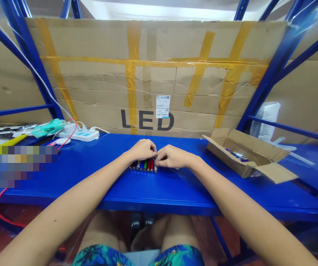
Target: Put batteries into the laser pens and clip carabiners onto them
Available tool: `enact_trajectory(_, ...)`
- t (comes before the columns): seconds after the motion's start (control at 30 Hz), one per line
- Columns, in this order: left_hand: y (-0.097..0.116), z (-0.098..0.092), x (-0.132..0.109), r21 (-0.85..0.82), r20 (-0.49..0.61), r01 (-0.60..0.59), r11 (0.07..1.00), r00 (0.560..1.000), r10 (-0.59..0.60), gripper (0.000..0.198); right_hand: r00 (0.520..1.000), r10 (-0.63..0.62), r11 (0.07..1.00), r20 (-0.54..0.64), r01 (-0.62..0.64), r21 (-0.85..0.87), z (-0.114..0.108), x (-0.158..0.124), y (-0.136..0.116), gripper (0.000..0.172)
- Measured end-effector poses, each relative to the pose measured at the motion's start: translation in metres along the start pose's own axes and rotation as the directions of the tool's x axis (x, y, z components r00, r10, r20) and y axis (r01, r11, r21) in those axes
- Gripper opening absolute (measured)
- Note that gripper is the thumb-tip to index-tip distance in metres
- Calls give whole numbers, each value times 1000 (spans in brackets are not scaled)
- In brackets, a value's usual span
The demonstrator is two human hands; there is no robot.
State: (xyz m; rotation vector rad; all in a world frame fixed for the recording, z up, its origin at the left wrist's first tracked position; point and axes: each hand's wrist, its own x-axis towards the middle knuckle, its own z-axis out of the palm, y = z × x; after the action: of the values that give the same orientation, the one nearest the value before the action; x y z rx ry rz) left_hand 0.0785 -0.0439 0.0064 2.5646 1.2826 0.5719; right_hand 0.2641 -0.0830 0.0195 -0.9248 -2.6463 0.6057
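Several slim pen-like sticks (145, 165) in red, blue, green and silver lie side by side on the blue tabletop (114, 184), their metal ends toward me. At the row's right end lies a silver pen-like stick (155, 169). My left hand (144, 149) bends over the row's far ends, its fingers curled together near the top of that silver stick; what they hold is hidden. My right hand (170, 156) comes in from the right, thumb and fingers closed at the silver stick's side. The two hands' fingertips nearly meet.
An open cardboard box (231, 159) with shiny items inside stands at the right. A white power strip (85, 135) with plugs and cables lies at the back left, near packaged items (17, 135). A large cardboard panel (100, 85) marked LED rises behind, between blue posts (270, 74).
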Motion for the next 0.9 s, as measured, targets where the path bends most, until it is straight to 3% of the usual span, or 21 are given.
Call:
enact_trajectory(0.2, -14, -3, 5, 25, -150, 85, 996, 985, -80, 11, 994, -27, 999, 103, 25, 19, -7, -14, -10, 18)
enact_trajectory(0.33, -23, -7, 6, -48, -284, 109, 993, 951, -118, 12, 999, 40, 995, 24, -37, -96, -6, -25, -22, 15)
enact_trajectory(0.47, -20, -6, 4, -44, -319, 30, 999, 947, -43, 12, 984, 167, 936, -53, -176, -306, 6, -25, -38, 27)
enact_trajectory(0.6, -10, -6, 2, -4, -349, -50, 999, 936, 45, 13, 976, 208, 890, -65, -216, -402, 15, -23, -43, 14)
enact_trajectory(0.7, -1, -8, -3, 43, -274, -151, 988, 949, 157, 13, 962, 244, 913, -123, -270, -305, 5, -28, -32, 11)
enact_trajectory(0.77, 5, -9, -8, 97, -174, -241, 966, 951, 255, 13, 945, 265, 950, -194, -290, -113, -8, -33, -17, 12)
enact_trajectory(0.83, 10, -10, -11, 156, -79, -308, 939, 943, 322, 14, 908, 284, 958, -306, -277, 69, -21, -39, 1, 16)
enact_trajectory(0.9, 14, -8, -13, 203, -8, -346, 916, 935, 355, 14, 866, 305, 952, -397, -268, 147, -31, -42, 18, 21)
